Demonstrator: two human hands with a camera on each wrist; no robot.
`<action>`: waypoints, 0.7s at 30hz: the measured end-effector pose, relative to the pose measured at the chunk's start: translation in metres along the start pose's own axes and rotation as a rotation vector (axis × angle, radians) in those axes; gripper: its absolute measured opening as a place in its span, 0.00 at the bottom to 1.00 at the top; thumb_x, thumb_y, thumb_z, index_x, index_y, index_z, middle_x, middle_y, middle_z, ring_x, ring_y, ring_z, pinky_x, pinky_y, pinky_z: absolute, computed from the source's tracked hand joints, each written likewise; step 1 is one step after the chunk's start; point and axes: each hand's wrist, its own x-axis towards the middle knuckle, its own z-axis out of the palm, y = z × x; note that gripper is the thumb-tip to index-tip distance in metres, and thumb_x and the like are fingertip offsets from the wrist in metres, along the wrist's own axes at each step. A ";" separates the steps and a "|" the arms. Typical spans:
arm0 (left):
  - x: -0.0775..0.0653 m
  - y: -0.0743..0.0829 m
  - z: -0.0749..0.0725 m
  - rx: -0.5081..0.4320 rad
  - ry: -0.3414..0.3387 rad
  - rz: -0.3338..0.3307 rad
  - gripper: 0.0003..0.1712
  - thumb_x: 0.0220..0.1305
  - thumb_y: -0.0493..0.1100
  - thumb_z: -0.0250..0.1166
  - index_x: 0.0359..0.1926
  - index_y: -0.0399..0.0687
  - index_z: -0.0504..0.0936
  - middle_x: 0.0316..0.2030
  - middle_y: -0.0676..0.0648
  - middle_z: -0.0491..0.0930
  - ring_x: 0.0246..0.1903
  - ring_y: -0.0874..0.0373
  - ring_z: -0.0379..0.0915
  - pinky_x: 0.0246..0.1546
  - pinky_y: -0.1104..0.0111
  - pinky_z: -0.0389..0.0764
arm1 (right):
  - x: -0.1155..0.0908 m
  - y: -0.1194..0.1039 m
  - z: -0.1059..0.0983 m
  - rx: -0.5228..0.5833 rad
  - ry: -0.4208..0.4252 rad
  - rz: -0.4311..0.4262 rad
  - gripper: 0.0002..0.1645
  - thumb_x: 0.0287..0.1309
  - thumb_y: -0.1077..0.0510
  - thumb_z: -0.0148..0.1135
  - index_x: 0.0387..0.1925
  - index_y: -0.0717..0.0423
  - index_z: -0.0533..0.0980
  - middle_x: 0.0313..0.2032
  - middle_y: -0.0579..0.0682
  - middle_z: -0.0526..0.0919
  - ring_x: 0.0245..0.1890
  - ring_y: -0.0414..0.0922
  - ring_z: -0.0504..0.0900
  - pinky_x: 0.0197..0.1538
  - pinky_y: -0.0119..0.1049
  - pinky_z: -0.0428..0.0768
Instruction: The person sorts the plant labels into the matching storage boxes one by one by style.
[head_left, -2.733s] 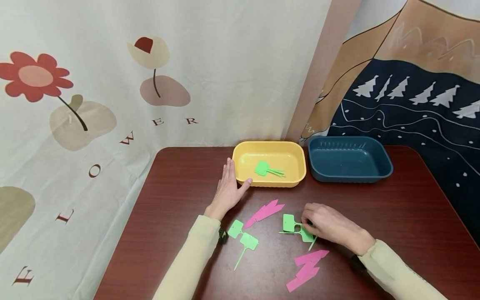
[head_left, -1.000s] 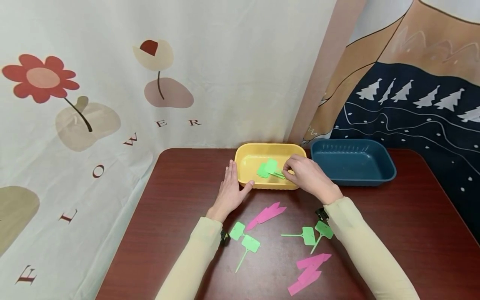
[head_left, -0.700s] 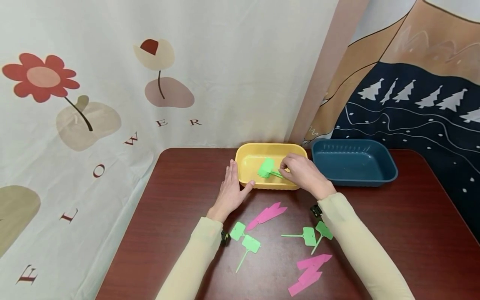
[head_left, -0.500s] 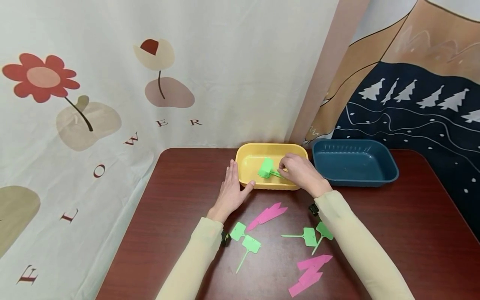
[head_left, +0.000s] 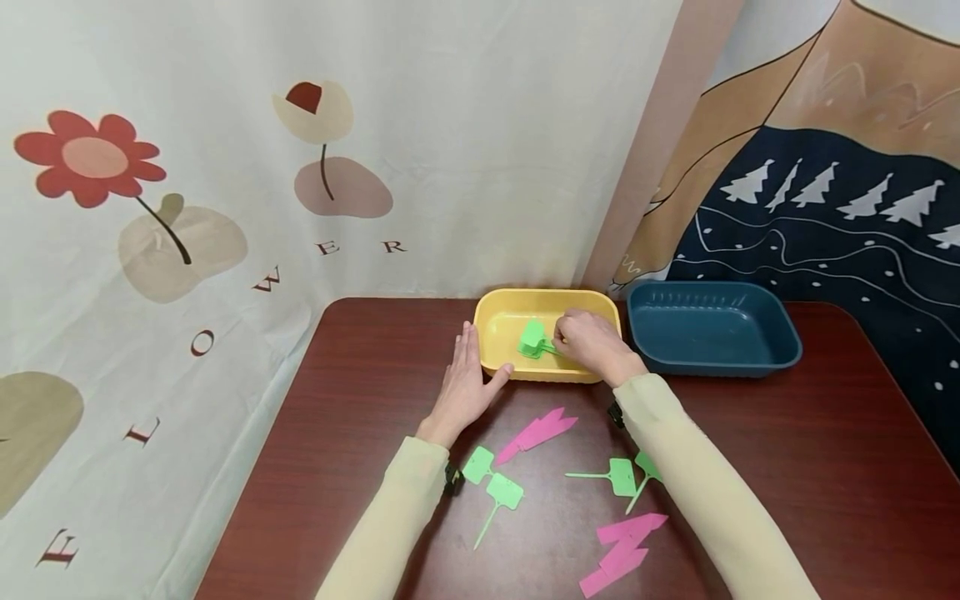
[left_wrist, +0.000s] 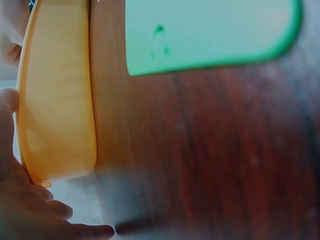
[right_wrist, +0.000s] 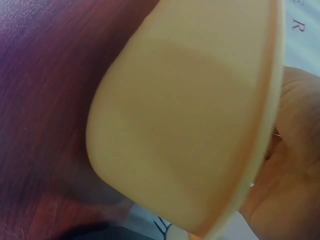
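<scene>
My left hand (head_left: 459,387) rests with straight fingers along the left end of a yellow plastic tray (head_left: 540,376), its thumb at the front rim. Inside the tray lies a small stack of green plant labels (head_left: 532,340), square heads to the left. My right hand (head_left: 592,342) reaches over the front rim with curled fingers and pinches the stem of a label on that stack; the fingertips are partly hidden. In the right wrist view the tray wall (right_wrist: 185,125) covers most of that hand's work. The left wrist view shows a loose green label (left_wrist: 210,35) up close.
A dark blue tray (head_left: 712,329) stands right of the yellow one. Pink pointed labels (head_left: 536,435) and two green labels (head_left: 505,491) lie at front left. More green (head_left: 622,477) and pink labels (head_left: 624,550) lie at front right, one partly under the right sleeve. A curtain hangs behind the table.
My right hand has carried a green label from the right-hand group into the yellow tray and laid it over the stack, shifting slightly left. The left hand has stayed at the tray.
</scene>
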 end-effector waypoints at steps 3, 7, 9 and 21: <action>-0.001 0.001 0.002 -0.006 -0.002 0.000 0.58 0.74 0.67 0.57 0.83 0.38 0.37 0.83 0.40 0.34 0.81 0.39 0.35 0.70 0.35 0.56 | 0.000 0.001 0.003 -0.006 -0.018 0.013 0.17 0.63 0.61 0.64 0.17 0.52 0.77 0.23 0.48 0.73 0.25 0.45 0.73 0.29 0.38 0.71; -0.001 0.002 0.003 -0.017 -0.006 0.000 0.58 0.73 0.67 0.57 0.83 0.38 0.37 0.83 0.40 0.34 0.81 0.39 0.35 0.70 0.35 0.56 | -0.002 0.001 0.003 0.006 -0.039 0.028 0.15 0.64 0.60 0.65 0.20 0.53 0.80 0.25 0.48 0.74 0.26 0.45 0.74 0.31 0.38 0.73; -0.001 0.002 0.003 -0.017 -0.008 0.001 0.59 0.73 0.67 0.57 0.83 0.38 0.37 0.83 0.40 0.34 0.81 0.39 0.35 0.71 0.35 0.56 | -0.004 0.001 0.001 0.020 -0.038 0.036 0.12 0.65 0.59 0.65 0.24 0.54 0.82 0.26 0.48 0.76 0.28 0.45 0.75 0.33 0.39 0.75; 0.000 0.000 -0.002 -0.014 -0.013 0.002 0.59 0.74 0.67 0.57 0.83 0.39 0.36 0.83 0.40 0.34 0.81 0.40 0.34 0.71 0.35 0.55 | -0.046 -0.004 -0.021 0.070 0.055 0.061 0.09 0.65 0.53 0.70 0.36 0.55 0.84 0.35 0.50 0.80 0.33 0.47 0.77 0.38 0.43 0.80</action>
